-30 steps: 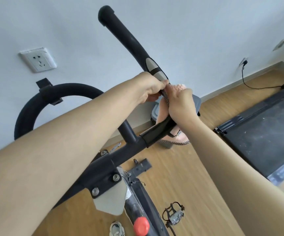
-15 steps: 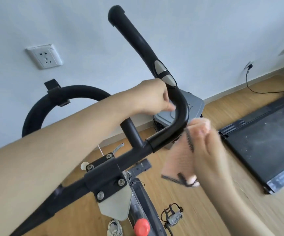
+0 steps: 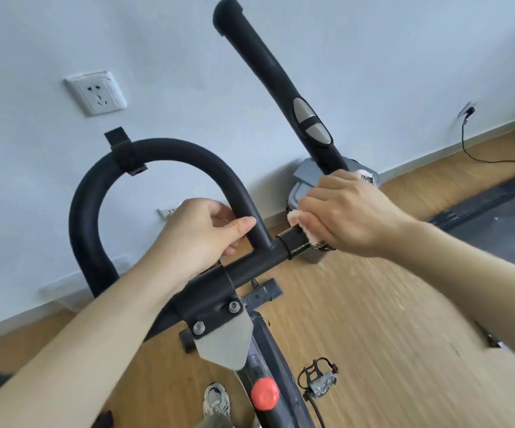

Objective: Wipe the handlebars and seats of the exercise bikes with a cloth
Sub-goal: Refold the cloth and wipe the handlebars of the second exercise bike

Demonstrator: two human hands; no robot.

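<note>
The right hand (image 3: 352,211) clenches the pink cloth (image 3: 304,228) around the right handlebar (image 3: 268,66) at its lower bend, this bar's long axis rising toward the wall, while the left hand (image 3: 200,233) fingers grip the looped centre bar (image 3: 169,151).

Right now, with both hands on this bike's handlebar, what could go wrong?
The right hand presses the pink cloth around the bar just below the silver sensor pads; a damp cloth might wet them. The left hand only lightly grips the curved loop, so a hard wipe might slip.
</note>
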